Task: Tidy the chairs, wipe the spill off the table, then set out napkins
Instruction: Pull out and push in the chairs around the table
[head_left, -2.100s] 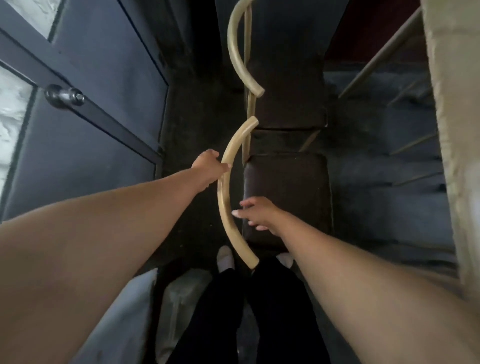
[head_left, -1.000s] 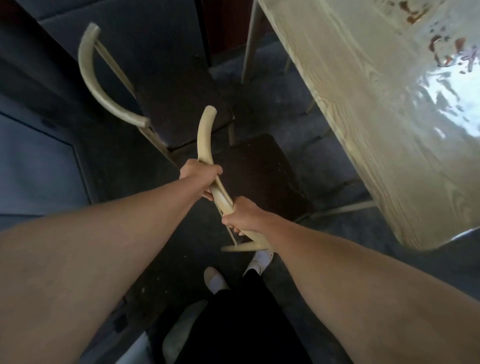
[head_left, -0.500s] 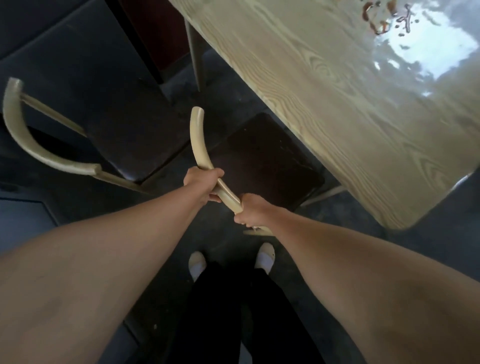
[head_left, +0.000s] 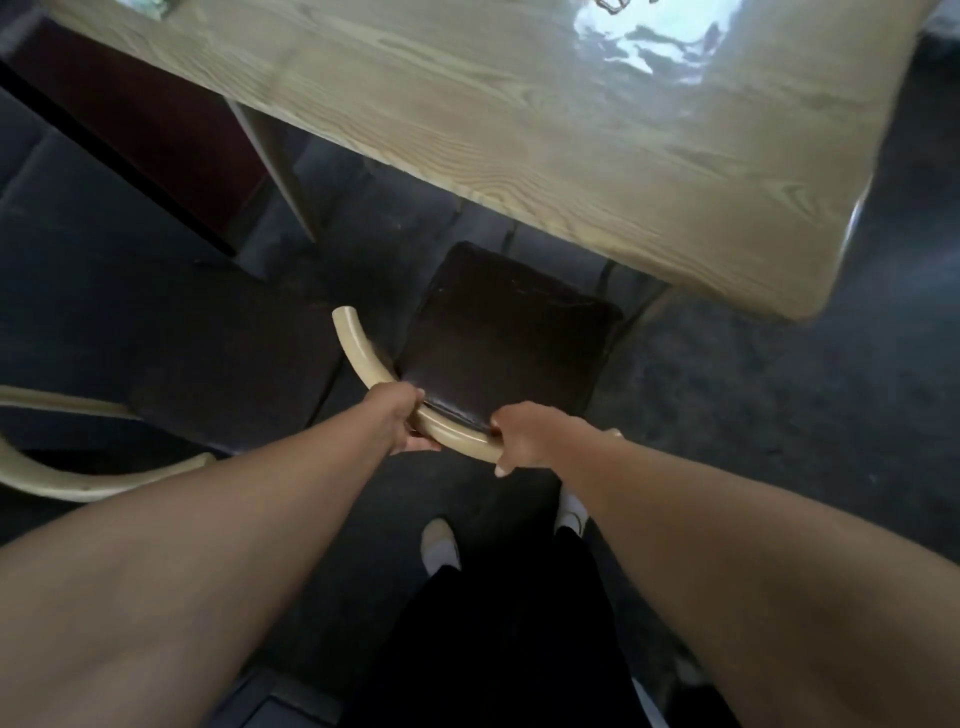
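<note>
Looking down from head height, we see nearest to us dark trousers and two pale shoes (head_left: 440, 545) planted on a dark floor behind a chair (head_left: 467, 374), a stance we read as bracing to push. Two bare forearms reach forward from the bottom corners. The left hand (head_left: 397, 422) wraps its fingers round the chair's curved pale back rail (head_left: 357, 349). The right hand (head_left: 525, 437) clasps the same rail just beside it, thumb hooked underneath. Both grasp the rail firmly, with a short stretch of it showing between them. Holding at two points near the middle would let the person steer the chair straight without twisting it, we judge.

Beyond the hands lies the dark square seat (head_left: 511, 332), its far edge close to the near edge of the table (head_left: 519, 135). The chair faces the table and seems ready to be slid under.

To the left, a second chair (head_left: 78, 478) stands apart and angled away, likely not tidied yet.

Farther on, the pale wood-grain tabletop carries a bright glare (head_left: 639, 47). Dark marks (head_left: 612, 4) at the top edge may be the spill, but they are too cut off to tell. We make out no napkins.
</note>
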